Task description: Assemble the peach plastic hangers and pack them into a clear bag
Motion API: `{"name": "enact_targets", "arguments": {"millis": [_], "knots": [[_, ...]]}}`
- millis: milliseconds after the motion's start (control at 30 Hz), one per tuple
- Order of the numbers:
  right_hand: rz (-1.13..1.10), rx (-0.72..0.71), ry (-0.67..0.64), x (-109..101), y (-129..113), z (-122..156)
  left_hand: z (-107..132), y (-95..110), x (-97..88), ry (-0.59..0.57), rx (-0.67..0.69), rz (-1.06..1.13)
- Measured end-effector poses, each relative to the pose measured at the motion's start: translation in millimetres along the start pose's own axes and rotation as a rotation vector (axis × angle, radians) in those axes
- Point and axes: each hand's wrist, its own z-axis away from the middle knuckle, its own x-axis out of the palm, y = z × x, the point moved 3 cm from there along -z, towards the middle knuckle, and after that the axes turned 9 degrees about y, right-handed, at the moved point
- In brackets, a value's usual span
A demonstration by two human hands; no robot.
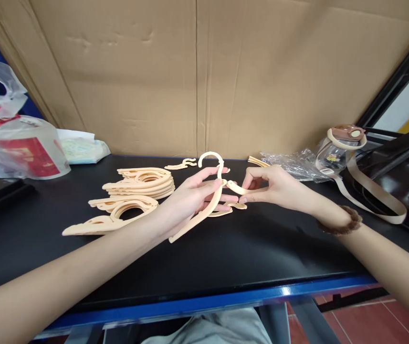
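Observation:
My left hand (pixel 199 193) grips a cream plastic folding hanger (pixel 209 208) by its middle joint, the hook curving up above the fingers and one arm slanting down to the left. In my right hand (pixel 268 186) a loose hanger arm (pixel 235 188) is pinched between thumb and fingers, its rounded end close by the joint; whether they touch I cannot tell. Below and behind my left fingers lies another cream piece (pixel 222 212), partly hidden. Left of my left hand are a stack of folded hangers (pixel 143 184) and a nearer folded hanger (pixel 118 215).
A small hanger piece (pixel 181 165) lies at the back of the black table (pixel 261 248). Cream strips (pixel 257 161), clear plastic wrap (pixel 297 162) and a strapped bottle (pixel 338 150) are at right. A bagged tub (pixel 28 148), wipes pack (pixel 82 147) and dark device (pixel 0 196) are left. Cardboard (pixel 136 81) stands behind.

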Motion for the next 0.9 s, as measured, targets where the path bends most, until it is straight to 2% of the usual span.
{"name": "enact_targets", "arguments": {"millis": [267, 533, 733, 900], "knots": [[-0.019, -0.019, -0.004, 1, 4, 0, 0, 0, 0.6, -0.035, -0.076, 0.034], [0.091, -0.075, 0.048, -2, 2, -1, -2, 2, -4.3, -0.083, -0.121, -0.012], [0.364, -0.256, 0.179, -6, 0, -2, -5, 0, -8.6, -0.119, -0.128, -0.003], [0.433, -0.347, 0.228, -9, -4, -1, -7, 0, -10.0, -0.156, -0.122, -0.010]]}}
